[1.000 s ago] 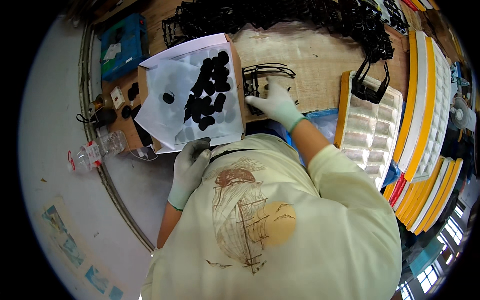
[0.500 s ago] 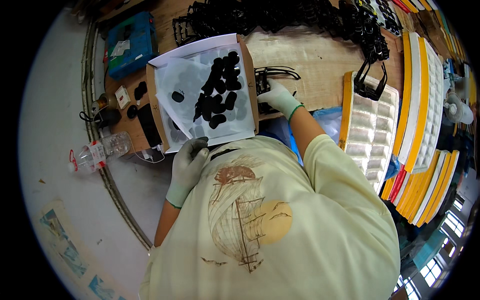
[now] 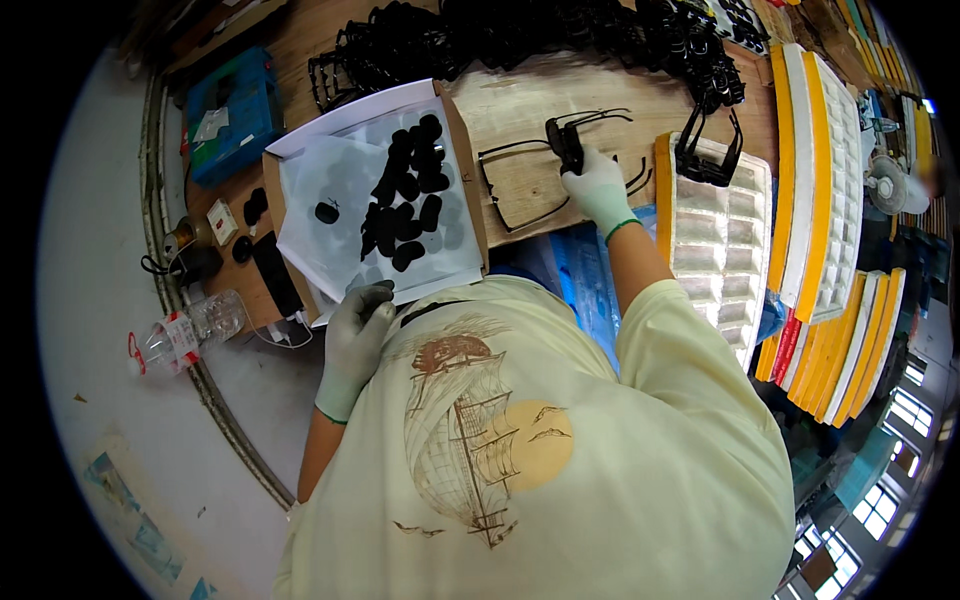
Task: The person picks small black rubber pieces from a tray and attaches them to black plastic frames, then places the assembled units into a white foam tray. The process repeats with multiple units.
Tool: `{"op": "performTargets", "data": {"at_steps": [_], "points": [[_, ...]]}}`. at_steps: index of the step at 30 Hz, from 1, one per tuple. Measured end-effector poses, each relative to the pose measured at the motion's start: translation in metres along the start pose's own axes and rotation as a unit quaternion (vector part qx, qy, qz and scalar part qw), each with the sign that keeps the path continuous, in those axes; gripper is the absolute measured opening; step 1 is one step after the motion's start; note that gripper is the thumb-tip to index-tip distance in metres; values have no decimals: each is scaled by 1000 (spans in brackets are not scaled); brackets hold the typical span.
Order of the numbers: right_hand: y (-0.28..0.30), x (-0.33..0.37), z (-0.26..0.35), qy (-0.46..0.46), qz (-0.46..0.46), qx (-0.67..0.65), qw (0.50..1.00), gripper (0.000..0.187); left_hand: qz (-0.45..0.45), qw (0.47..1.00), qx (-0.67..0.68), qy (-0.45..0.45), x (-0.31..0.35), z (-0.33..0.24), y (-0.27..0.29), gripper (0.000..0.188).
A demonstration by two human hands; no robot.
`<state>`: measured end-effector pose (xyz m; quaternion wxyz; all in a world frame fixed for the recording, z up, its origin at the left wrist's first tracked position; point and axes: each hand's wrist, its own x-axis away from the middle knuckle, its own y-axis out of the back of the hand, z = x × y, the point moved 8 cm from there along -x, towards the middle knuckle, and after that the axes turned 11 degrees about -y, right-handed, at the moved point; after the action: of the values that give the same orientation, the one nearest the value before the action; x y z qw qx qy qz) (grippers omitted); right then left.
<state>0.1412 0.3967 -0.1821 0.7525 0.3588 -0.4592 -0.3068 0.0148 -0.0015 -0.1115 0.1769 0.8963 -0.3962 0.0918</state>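
Observation:
My right hand (image 3: 598, 188), in a white glove with a green cuff, grips a pair of black glasses (image 3: 566, 145) above the wooden table; its temples point away to the right. A second black glasses frame (image 3: 512, 228) lies on the table just left of that hand, beside the box. At the near edge of an open white cardboard box (image 3: 455, 290) is my left hand (image 3: 358, 325), gloved, its fingers curled and fingertips dark. Whether it holds anything is hidden. Inside the box, dark lenses (image 3: 408, 222) lie scattered on white sheets, with one lens (image 3: 327, 212) apart on the left.
A heap of black glasses frames (image 3: 540, 40) lines the table's far side. White-and-yellow compartment trays (image 3: 715, 250) stand at the right, with black glasses (image 3: 710, 165) on the nearest. On the left are a blue case (image 3: 235, 115), a black phone (image 3: 277, 272) and a plastic bottle (image 3: 190, 335).
My right hand has lifted away from the box's right side, moving right with the glasses. A frame now shows lying beside the box. The whole view has shifted slightly; my left hand stays by the box.

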Motion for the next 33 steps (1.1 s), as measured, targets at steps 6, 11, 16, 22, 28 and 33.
{"op": "performTargets", "data": {"at_steps": [6,11,16,22,28,33], "points": [[-1,-16,-20,-3,-13,16,1000,38,26,999,-22,-1,-9,-3,-12,29],[22,-5,-19,-24,-67,-5,997,37,2,999,-34,-23,-11,-4,-15,37],[18,5,1,-4,-44,-20,999,43,-2,999,-21,-25,-12,-7,-19,35],[-11,-20,-2,-22,-20,-12,999,50,-6,1000,-15,-27,-11,-7,-22,34],[25,-16,-8,25,-105,5,994,36,-16,999,-16,-29,-6,-4,-19,32],[7,17,14,72,-94,21,993,35,-23,999,11,-22,-5,0,-18,32]]}}
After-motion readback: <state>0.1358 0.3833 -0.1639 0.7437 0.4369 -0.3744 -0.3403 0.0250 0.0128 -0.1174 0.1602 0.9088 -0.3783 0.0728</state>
